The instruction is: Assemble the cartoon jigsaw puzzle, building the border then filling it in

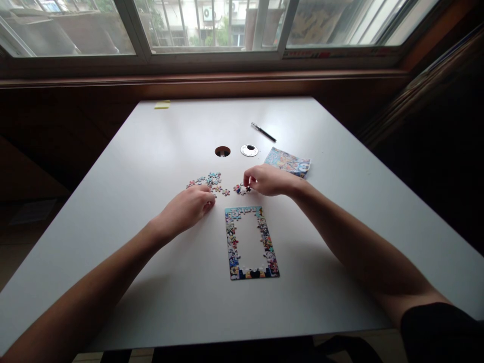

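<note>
A rectangular border of joined jigsaw pieces (231,252) lies flat on the white table, with bare tabletop inside it. Beyond it are a loose pile of puzzle pieces (214,178) and a smaller cluster (238,189) to the right. My left hand (192,205) rests at the near edge of the pile, its fingers curled; whatever they hold, if anything, is hidden. Over the smaller cluster, my right hand (267,179) has its thumb and fingertips pinched at a dark puzzle piece (248,188).
A crumpled, colourful printed sheet (288,162) lies just beyond my right hand. Farther back are a black pen (263,132), a round cable hole (223,151) and its metal cover (249,150). Yellow sticky notes (162,105) sit at the far left edge, below the window (212,30).
</note>
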Motion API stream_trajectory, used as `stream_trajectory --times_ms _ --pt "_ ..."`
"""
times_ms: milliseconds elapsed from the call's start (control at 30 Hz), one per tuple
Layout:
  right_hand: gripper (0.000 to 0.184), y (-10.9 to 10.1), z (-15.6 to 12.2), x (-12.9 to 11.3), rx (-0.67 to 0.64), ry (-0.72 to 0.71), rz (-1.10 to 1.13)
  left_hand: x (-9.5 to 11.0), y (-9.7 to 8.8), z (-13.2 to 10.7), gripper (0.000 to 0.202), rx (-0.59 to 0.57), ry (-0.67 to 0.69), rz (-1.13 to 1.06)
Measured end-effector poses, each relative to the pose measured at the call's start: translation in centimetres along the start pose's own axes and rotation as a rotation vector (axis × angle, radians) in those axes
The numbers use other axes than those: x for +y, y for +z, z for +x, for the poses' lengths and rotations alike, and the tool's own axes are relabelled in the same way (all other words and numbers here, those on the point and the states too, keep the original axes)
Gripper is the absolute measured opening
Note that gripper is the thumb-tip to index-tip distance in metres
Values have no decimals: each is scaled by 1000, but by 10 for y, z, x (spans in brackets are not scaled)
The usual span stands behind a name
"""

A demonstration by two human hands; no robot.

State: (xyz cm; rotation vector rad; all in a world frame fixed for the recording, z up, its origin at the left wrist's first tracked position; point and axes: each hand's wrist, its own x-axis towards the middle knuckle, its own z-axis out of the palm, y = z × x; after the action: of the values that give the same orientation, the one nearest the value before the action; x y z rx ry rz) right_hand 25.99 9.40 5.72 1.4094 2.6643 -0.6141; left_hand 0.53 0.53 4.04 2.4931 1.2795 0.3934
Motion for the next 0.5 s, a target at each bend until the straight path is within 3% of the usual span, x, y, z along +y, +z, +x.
stream_trajectory --times_ms 233,500 --pt "26 1 -2 -5 12 61 -165 0 -1 1 21 -25 -31 35" --pt "19 2 -3 -8 28 62 -192 -3 1 1 19 -39 -25 87"
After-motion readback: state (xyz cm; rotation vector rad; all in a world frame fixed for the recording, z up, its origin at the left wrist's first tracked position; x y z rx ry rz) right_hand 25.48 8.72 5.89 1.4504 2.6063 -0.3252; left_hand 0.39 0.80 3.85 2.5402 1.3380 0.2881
